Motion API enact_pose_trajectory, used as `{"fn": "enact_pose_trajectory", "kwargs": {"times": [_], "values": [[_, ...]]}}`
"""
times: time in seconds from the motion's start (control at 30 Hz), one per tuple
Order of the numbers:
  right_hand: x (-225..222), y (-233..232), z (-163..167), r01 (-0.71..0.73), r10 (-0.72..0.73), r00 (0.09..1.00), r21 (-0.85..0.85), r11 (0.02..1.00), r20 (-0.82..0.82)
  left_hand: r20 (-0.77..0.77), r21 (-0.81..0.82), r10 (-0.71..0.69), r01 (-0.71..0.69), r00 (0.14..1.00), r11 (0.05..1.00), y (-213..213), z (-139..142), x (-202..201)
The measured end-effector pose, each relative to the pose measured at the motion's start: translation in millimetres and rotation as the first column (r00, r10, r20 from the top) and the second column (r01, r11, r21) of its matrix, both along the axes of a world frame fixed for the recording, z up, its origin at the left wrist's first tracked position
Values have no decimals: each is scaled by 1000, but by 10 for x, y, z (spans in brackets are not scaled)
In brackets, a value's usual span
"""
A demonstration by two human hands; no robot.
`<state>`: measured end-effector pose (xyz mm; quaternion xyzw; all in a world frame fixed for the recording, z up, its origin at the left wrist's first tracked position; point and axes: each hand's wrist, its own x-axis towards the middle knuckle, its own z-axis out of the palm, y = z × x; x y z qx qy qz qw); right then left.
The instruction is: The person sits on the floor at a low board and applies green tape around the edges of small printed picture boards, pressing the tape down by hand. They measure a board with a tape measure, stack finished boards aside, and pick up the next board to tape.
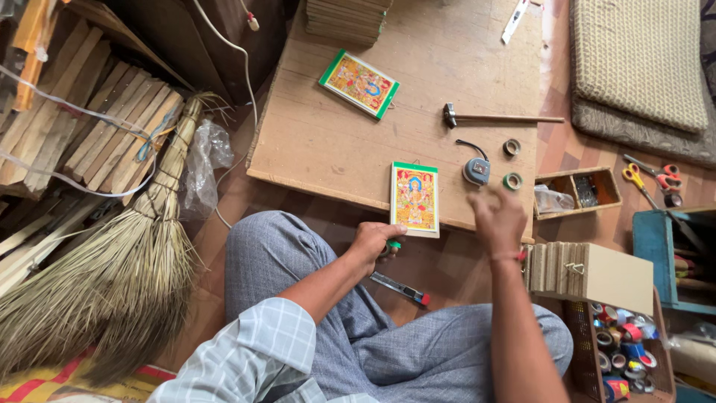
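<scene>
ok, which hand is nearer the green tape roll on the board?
Right. The right hand hovers just below the green tape roll. The left hand is farther off, at the bottom corner of the small picture.

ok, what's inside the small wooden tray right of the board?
The tray has two compartments: a crumpled clear bag in the left, small dark metal pieces, maybe nails, in the right. Whatever lies under the bag is covered.

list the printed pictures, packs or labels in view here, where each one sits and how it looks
Framed print: near board edge, by left hand; upright rectangle, green border, orange-red picture.
Second framed print: farther up the board, tilted; green border, yellow-orange picture.
Clear plastic bag: in small wooden tray, right of board.
</scene>
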<state>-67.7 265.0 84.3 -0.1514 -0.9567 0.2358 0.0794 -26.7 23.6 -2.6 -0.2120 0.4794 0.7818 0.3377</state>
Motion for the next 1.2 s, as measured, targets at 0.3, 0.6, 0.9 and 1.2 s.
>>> {"fn": "enact_pose_trajectory", "kwargs": {"times": [0.3,0.6,0.9,1.2], "values": [[-678,138,54,-313,321,947,224,923,-1,1,-3,-59,59,998,998,0,98,-28],[44,-796,27,-328,329,944,17,944,-41,-1,1,-102,102,995,995,50,84,-12],[543,-434,180,-126,36,978,-447,886,-203,-319,-202,-6,-61,948,978,35,107,91],[1166,-629,-27,134,97,983,-974,184,154,-677,-81,-41,-19,735,997,-123,546,429]]}}
